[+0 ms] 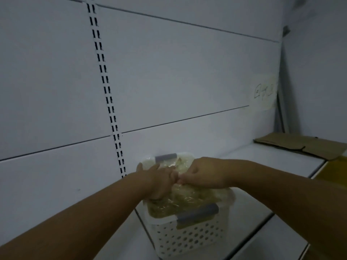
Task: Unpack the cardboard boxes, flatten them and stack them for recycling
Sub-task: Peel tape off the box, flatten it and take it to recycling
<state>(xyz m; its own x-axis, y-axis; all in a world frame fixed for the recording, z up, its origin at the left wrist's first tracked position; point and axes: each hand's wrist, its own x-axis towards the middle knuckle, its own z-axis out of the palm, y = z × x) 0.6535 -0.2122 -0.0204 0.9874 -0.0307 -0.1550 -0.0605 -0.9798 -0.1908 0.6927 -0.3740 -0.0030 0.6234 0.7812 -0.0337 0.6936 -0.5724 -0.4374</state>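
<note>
fingers of my left hand (pixel 161 182) and right hand (pixel 204 174) curl, pinching clear-wrapped packs (pixel 187 201) in the white basket (pixel 187 239) at six o'clock on the shelf (pixel 244 222), apparently stowing unpacked goods; flattened cardboard (pixel 300 145) lies at three o'clock, next needing release and stacking.

A dimly lit panelled wall (pixel 187 72) is divided by a slotted upright (pixel 105 77), a white shelf (pixel 272 158) and handwritten label (pixel 264 92) being recorded to its right.

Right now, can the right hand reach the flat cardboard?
Probably, once it lets go: the right hand grips the plastic packet in the basket, and bare shelf leads to the flat cardboard.
</note>
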